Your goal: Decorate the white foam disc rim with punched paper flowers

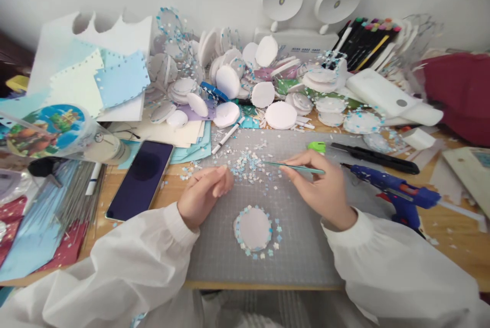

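Note:
A white foam disc (pixel 253 228) ringed with small blue and white paper flowers lies on the grey cutting mat (pixel 306 246), close to me. My right hand (pixel 319 185) holds teal tweezers (pixel 294 167), their tip pointing left into a loose pile of tiny paper flowers (pixel 248 165). My left hand (pixel 204 193) rests on the mat beside that pile with fingers curled, and I see nothing in it.
A blue glue gun (pixel 398 196) and a black utility knife (pixel 377 158) lie right of the mat. A dark phone (pixel 141 179) lies to the left. Many white foam discs (pixel 264 93) are heaped at the back, with markers (pixel 367 42), paper sheets and a lamp base.

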`<state>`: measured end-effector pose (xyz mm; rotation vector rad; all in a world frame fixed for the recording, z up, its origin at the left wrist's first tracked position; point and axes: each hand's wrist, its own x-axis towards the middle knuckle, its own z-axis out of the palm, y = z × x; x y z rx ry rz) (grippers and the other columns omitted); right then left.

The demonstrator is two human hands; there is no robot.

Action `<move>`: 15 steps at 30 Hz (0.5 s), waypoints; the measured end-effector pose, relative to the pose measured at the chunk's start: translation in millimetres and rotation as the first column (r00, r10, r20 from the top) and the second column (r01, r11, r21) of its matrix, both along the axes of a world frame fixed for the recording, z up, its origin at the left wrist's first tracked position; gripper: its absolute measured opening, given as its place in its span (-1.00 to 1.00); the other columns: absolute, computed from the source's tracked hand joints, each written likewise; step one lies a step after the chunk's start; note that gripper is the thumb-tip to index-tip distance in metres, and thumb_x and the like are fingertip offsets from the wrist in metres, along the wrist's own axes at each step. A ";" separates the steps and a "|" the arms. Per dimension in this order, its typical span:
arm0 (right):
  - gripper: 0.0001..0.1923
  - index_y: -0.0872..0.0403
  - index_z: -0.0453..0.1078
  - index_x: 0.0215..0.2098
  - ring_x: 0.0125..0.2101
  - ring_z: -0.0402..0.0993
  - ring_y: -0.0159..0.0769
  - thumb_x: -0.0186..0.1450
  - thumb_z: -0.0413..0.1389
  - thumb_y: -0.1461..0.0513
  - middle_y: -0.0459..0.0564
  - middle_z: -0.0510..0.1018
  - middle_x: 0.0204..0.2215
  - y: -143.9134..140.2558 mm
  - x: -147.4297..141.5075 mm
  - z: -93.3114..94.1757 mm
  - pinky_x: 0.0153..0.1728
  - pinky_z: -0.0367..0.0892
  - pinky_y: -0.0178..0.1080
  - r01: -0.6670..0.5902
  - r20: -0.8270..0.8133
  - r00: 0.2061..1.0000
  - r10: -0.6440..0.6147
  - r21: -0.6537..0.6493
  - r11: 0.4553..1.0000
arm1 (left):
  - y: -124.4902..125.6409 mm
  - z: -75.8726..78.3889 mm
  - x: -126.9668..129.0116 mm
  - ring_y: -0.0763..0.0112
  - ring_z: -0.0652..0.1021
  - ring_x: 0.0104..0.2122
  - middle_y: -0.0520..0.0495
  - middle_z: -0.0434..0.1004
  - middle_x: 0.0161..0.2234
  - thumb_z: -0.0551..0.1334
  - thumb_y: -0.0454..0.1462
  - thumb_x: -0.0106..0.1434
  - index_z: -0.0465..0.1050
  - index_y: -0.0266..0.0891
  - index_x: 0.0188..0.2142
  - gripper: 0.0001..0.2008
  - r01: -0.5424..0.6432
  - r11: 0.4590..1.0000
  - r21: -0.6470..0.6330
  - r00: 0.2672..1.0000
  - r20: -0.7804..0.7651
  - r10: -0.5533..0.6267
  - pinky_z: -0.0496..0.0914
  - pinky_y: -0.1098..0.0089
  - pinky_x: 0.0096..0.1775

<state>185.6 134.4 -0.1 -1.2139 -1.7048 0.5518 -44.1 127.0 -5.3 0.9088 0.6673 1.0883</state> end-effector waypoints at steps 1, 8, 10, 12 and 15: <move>-0.91 0.00 0.38 -0.40 -0.35 0.53 -0.21 0.19 0.21 0.29 -0.06 0.58 -0.42 3.0 -1.7 -1.9 -0.32 0.42 -0.15 -0.004 0.027 1.000 0.004 0.008 1.000 | -0.4 0.3 0.7 0.47 0.23 -0.56 0.04 0.11 -0.69 0.13 -0.19 0.30 0.09 -0.27 -0.75 -0.49 -0.006 1.000 0.000 1.000 0.009 0.006 0.15 0.35 -0.36; -0.93 0.03 0.35 -0.41 -0.36 0.50 -0.24 0.21 0.16 0.30 -0.03 0.55 -0.42 16.7 -10.2 -9.4 -0.33 0.38 -0.19 -0.073 0.135 0.988 0.070 0.013 0.997 | 0.8 -1.7 1.3 0.49 0.27 -0.49 0.06 0.29 -0.52 0.29 -0.28 0.16 0.39 -0.24 -0.43 -0.89 -0.039 0.997 -0.061 0.998 0.037 0.041 0.14 0.41 -0.37; -0.93 0.04 0.35 -0.41 -0.38 0.49 -0.25 0.21 0.16 0.30 -0.03 0.54 -0.43 17.6 -11.8 -11.5 -0.34 0.37 -0.19 -0.076 0.155 0.985 0.075 0.005 0.997 | 1.1 -1.9 1.0 0.49 0.27 -0.50 0.04 0.27 -0.52 0.26 -0.26 0.19 0.36 -0.26 -0.50 -0.83 -0.031 0.997 -0.076 0.998 0.054 0.035 0.14 0.40 -0.37; -0.93 0.04 0.36 -0.42 -0.38 0.48 -0.25 0.21 0.16 0.30 -0.03 0.54 -0.43 17.0 -12.4 -12.3 -0.34 0.37 -0.20 -0.067 0.141 0.988 0.066 0.004 0.998 | 1.1 -1.6 0.7 0.48 0.27 -0.49 0.01 0.27 -0.54 0.20 -0.24 0.24 0.27 -0.29 -0.64 -0.65 -0.024 0.997 -0.078 0.998 0.050 0.028 0.14 0.39 -0.36; -0.93 0.03 0.36 -0.41 -0.36 0.49 -0.25 0.20 0.18 0.30 -0.04 0.54 -0.43 14.5 -11.6 -9.7 -0.32 0.38 -0.21 -0.046 0.053 0.998 0.046 0.005 0.999 | 0.7 -0.7 0.2 0.45 0.28 -0.49 -0.02 0.27 -0.57 0.16 -0.24 0.27 0.20 -0.29 -0.72 -0.56 -0.014 0.996 -0.086 1.000 0.022 0.016 0.15 0.38 -0.34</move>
